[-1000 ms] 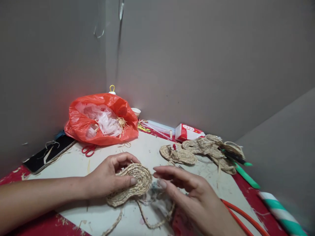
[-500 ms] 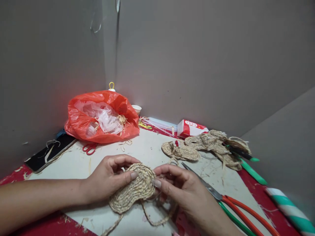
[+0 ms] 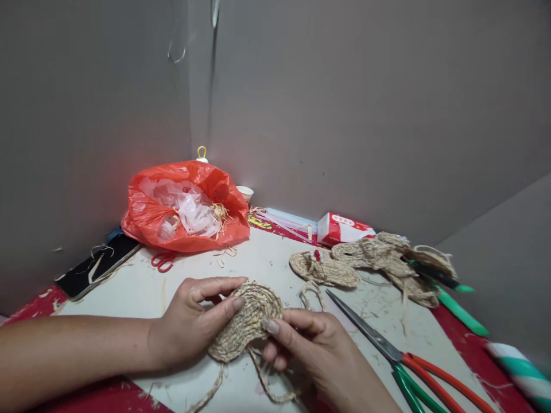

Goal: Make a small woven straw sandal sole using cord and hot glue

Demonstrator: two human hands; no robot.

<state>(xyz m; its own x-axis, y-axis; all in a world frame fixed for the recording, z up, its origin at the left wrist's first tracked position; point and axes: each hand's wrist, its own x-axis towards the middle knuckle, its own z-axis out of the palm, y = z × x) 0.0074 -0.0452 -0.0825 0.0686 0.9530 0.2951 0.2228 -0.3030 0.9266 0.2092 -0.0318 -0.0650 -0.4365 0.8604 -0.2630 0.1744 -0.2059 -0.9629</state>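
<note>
Between my hands is a small oval sole of coiled straw cord [image 3: 245, 324], tilted up above the white board. My left hand [image 3: 193, 318] grips its left upper edge, thumb on the face and fingers behind. My right hand [image 3: 305, 350] pinches the right edge between thumb and forefinger, its other fingers curled. Whether a needle is in that pinch, I cannot make out. Two lengths of braided straw cord [image 3: 271, 393] hang from the sole's lower side. Large scissors [image 3: 387, 347] with orange and green handles lie just right of my right hand, blades pointing away.
At the back left stands a red plastic bag [image 3: 146, 223] with straw scraps. Small red scissors [image 3: 163, 262] and a phone [image 3: 99, 267] lie near it. Woven straw slippers [image 3: 322, 269], a tissue pack [image 3: 344, 229] and a green-handled tool [image 3: 462, 310] are at the right. Grey walls [image 3: 344, 103] rise behind.
The view has shifted slightly, so everything sits further right. My right hand has closed in on the sole's right edge, its thumb now further over the face. My left hand keeps its hold.
</note>
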